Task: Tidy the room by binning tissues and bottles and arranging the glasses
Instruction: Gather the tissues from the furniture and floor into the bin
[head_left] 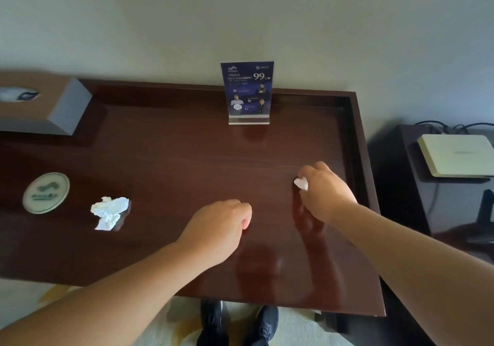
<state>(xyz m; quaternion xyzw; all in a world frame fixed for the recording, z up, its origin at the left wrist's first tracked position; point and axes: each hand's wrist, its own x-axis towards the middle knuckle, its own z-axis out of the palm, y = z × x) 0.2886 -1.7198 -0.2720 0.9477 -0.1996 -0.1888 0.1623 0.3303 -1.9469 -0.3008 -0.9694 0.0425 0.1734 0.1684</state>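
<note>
- Right grip (324, 190) near the right edge of the desk (173, 145), knuckles up, fingers curled and pinching a small white tissue wad (301, 183) that pokes out on the thumb side.
- Left grip (222, 225) just left of it, about midway along the desk and nearer the front edge, curled into a loose fist over bare wood, apart from the right grip.
- Crumpled tissue (111, 212) lying loose on the desk toward the left edge, well apart from both grips, with open dark wood between it and the left fist.
- Round pale coaster (46, 193) with a green emblem, flat on the desk near the crumpled tissue, closer to the left edge.
- Brown tissue box (40, 110) at the far left corner, with a white tissue tuft (16, 94) showing in the oval slot on top.
- Blue printed card in a clear stand (247, 91), upright at the middle of the back edge, against the wall.
- Raised rim running along the back and right edges of the desk.
- Dark low cabinet (401, 185) beyond the right edge, carrying a flat cream device (457, 158) with black cables behind it.
- Black shoes (213, 324) on the pale patterned carpet just below the front edge.
</note>
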